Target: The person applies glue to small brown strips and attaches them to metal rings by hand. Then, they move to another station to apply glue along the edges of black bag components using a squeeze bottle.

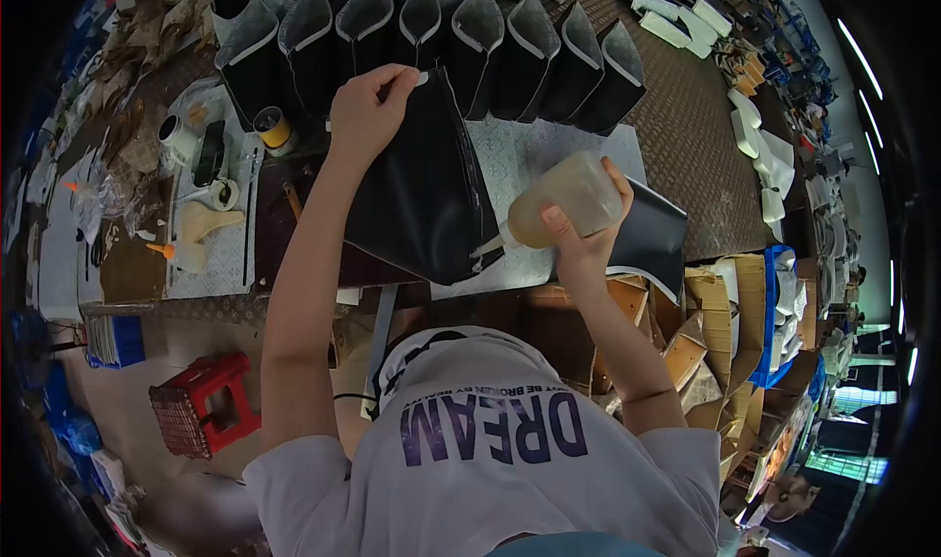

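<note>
My left hand (371,116) is closed in a pinch on the upper edge of a black leather-like bag panel (417,194), close to a small white tab. The panel lies slanted over the near edge of the worktable. My right hand (588,239) is wrapped round a translucent squeeze bottle (564,202), partly filled with a yellowish liquid that looks like glue. The bottle is tilted, its narrow nozzle pointing down-left right at the panel's lower right corner. Another black panel (652,234) lies beneath and beside my right hand.
Several black open-topped bags (477,52) stand in a row along the back. To the left are a yellow-and-black can (273,128), a tape roll (223,194) and an orange-tipped bottle (183,255). A red stool (208,405) stands on the floor; cardboard boxes (716,312) sit at the right.
</note>
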Action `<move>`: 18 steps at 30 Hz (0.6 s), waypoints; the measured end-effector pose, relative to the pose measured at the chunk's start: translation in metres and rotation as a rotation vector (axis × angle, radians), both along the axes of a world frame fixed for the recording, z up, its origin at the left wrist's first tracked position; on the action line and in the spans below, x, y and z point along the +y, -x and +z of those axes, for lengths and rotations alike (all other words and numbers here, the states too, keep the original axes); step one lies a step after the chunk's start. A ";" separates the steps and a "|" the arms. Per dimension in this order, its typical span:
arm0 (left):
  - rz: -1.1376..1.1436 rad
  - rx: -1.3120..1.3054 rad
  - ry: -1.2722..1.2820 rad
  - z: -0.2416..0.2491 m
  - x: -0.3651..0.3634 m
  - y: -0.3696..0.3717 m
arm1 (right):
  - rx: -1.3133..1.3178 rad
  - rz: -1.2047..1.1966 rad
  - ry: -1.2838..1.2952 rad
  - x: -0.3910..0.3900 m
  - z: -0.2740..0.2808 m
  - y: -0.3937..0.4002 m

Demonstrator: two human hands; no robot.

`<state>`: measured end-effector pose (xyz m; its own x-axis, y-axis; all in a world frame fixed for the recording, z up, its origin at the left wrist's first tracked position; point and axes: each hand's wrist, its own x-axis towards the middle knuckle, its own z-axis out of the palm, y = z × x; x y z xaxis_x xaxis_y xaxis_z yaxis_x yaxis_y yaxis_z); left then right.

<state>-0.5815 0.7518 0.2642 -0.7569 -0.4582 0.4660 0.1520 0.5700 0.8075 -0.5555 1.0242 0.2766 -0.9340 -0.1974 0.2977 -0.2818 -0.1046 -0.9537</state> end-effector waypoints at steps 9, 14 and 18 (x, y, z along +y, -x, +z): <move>-0.103 -0.021 -0.031 0.000 0.008 0.000 | 0.014 0.134 -0.023 -0.002 -0.002 0.028; -0.164 -0.034 -0.042 -0.003 0.010 -0.007 | 0.004 0.090 0.195 -0.033 0.008 0.092; -0.165 -0.063 -0.021 -0.001 0.010 -0.013 | 0.093 0.011 0.343 -0.063 0.017 0.124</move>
